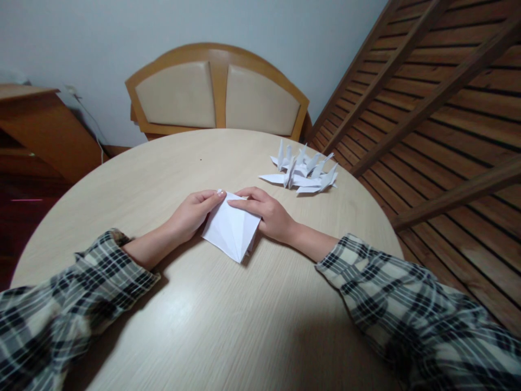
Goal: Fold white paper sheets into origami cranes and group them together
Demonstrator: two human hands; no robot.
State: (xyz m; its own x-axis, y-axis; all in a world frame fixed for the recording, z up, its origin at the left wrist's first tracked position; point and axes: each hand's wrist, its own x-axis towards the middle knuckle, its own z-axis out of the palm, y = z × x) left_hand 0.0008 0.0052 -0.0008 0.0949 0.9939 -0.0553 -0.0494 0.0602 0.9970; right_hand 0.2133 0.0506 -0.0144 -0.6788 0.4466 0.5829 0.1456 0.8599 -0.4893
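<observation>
Middle of the worktop point(195, 326): folded white paper point(232, 228), diamond-shaped, held up between both hands. Creases run toward its lower corner; loose layers show along the lower right edge. I can't tell if that corner touches the wood.
Left hand point(193, 216): closed on the paper's upper left edge. I have the thumb on the top face, right by the top corner; the other fingers are mostly hidden.
Right hand point(274, 217): narrow, gripping the upper right edge. I see one finger laid flat across the face, pointing at the left thumb; part of the hand is behind the sheet.
Paper cranes point(299, 171): white cluster, far right of the worktop, beyond the right hand and well apart from the folded paper. They overlap, so I can't get a sure count.
Sleeves: left sleeve point(81, 309) and right sleeve point(399, 304) both plaid, bunched above the wrists.
Far edge: wooden backrest point(217, 81), two cream padded panels, against a pale wall point(252, 21).
Right side: slatted wood panel point(427, 103).
Left side: brown cabinet point(36, 125), white cord point(91, 117) beside it.
</observation>
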